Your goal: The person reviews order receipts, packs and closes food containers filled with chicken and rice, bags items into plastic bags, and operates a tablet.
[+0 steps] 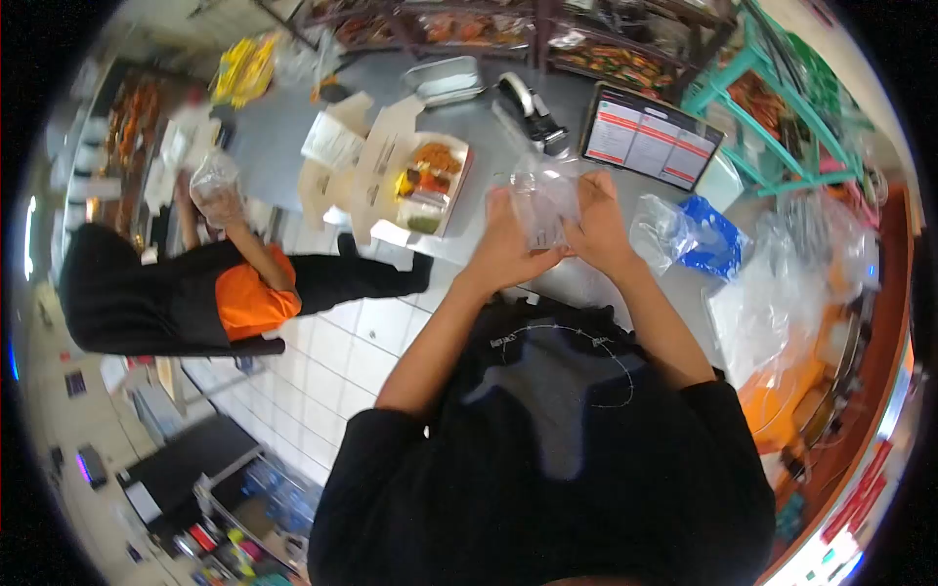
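Note:
A clear plastic bag (543, 207) is stretched between my two hands over the near edge of the counter. My left hand (504, 242) grips its left side, with the thumb pointing inward. On the other side, my right hand (600, 227) has its fingers closed on the bag, and the thumbs almost meet at the bottom. Whether anything is inside the bag, I cannot tell. To the left lies an open lunch box (457, 200) with fried food, something red and yellow, and greens in it. Beyond my hands is a black-and-white tape dispenser (532, 109).
A tablet (652, 136) leans at the back right. Blue-and-clear plastic packaging (711, 237) lies right of my hands. A foil tray (445, 80) and another open carton (335, 135) sit further back. At left, a co-worker in a black head covering (107, 288) wears plastic gloves.

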A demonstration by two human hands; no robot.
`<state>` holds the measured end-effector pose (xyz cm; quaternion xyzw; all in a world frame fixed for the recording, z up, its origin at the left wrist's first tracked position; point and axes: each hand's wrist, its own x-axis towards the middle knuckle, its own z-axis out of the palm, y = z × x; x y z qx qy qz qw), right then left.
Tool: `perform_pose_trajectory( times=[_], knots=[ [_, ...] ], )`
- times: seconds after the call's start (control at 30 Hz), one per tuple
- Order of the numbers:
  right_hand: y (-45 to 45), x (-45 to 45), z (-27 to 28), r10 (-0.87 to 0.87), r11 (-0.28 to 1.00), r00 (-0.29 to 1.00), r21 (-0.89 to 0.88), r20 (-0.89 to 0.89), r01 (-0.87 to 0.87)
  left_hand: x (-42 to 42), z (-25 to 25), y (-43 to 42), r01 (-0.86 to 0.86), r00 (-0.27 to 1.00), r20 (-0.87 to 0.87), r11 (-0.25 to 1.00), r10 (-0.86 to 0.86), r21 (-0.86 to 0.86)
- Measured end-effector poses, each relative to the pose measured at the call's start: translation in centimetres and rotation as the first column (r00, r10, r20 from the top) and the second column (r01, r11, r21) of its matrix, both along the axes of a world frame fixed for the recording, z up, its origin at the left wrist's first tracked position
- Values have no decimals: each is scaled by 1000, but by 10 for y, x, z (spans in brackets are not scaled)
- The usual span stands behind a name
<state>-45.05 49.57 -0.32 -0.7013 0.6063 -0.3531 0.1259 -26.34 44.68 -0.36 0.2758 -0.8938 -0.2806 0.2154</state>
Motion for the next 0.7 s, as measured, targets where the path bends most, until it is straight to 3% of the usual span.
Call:
perform_pose_trajectory(
  times=[0.03,0.13,0.17,0.27,0.3,0.37,0.47,0.53,0.57,0.63,0.67,0.7],
  knots=[
    [-2,-2,6,-15,999,985,-35,-173,9,1,-1,2,-156,988,7,986,157,-55],
    [-9,11,-12,-3,994,999,106,36,-1,-3,-23,-9,-22,997,71,994,15,109],
    [-12,32,-9,-20,974,1000,227,-5,20,-2,-92,-9,-35,989,145,999,39,-33],
    [1,60,6,-10,957,985,283,-173,59,-27,-88,-10,-113,993,16,990,115,-88],
    [5,66,13,4,952,973,299,-229,66,-34,-92,-11,-183,971,-147,982,188,47],
    [13,79,23,42,940,946,335,-322,72,-42,-100,-9,-223,945,-196,953,263,205],
    [56,48,41,98,980,973,149,207,-131,-38,-70,-14,-136,975,-152,976,162,168],
    [74,1,32,79,979,945,156,319,-134,-35,-55,-17,-20,992,-123,974,-9,-227],
    [82,-18,14,13,980,986,193,168,-46,-37,-52,-18,-16,999,-52,981,6,-194],
    [96,-30,-37,-108,960,986,246,-126,137,-42,-58,-29,102,983,-136,980,-126,-169],
    [96,-27,-51,-119,959,992,256,-39,125,-43,-61,-32,165,966,-173,973,-192,-159],
    [95,-22,-60,-130,958,990,262,48,113,-46,-53,-27,241,966,171,909,-193,-341]
  ],
)
